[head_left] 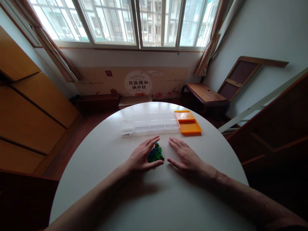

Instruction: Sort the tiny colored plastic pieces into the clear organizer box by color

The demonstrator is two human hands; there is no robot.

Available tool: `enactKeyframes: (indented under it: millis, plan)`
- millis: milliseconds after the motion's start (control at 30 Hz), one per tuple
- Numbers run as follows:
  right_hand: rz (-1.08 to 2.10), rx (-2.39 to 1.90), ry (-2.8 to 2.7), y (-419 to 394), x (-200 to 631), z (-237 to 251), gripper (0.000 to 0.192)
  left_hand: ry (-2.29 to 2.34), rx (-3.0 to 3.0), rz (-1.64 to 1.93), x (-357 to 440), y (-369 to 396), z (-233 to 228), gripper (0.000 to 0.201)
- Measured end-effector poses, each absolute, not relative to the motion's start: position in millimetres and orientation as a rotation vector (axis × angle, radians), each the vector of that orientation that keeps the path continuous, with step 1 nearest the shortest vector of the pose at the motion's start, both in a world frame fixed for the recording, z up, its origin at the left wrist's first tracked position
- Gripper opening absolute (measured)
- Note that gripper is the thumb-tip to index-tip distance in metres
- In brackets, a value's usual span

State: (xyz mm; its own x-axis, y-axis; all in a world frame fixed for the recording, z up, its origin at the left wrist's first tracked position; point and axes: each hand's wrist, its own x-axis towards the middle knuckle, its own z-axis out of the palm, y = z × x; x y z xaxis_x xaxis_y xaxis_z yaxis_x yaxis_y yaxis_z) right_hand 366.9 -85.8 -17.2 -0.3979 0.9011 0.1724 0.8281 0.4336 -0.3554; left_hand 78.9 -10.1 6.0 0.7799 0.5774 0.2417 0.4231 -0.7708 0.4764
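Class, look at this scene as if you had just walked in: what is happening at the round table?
A person sits at a round white table with both hands out. The left hand cups a small heap of green and blue pieces, touching it. The right hand lies flat on the table beside the heap, apart from it. Farther back sit a clear compartment box and an orange tray, both untouched.
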Motion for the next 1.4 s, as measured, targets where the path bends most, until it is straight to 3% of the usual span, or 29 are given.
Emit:
enactKeyframes:
  millis: [367, 667, 1033, 1400]
  plan:
    - [0.370, -1.000, -2.474, -31, 340, 2, 0.084, 0.648, 2.696, 0.445, 29, 23, 16, 0.102]
    - [0.342, -0.923, -2.407, -39, 348, -4, 0.051, 0.725, 2.758, 0.492, 46, 16, -2, 0.051]
    - [0.368, -0.854, -2.328, -37, 345, -7, 0.026, 0.674, 2.742, 0.663, 44, 14, -8, 0.028]
    - [0.405, -0.830, -2.268, -35, 350, -8, 0.016, 0.580, 2.740, 0.791, 47, 15, -8, 0.014]
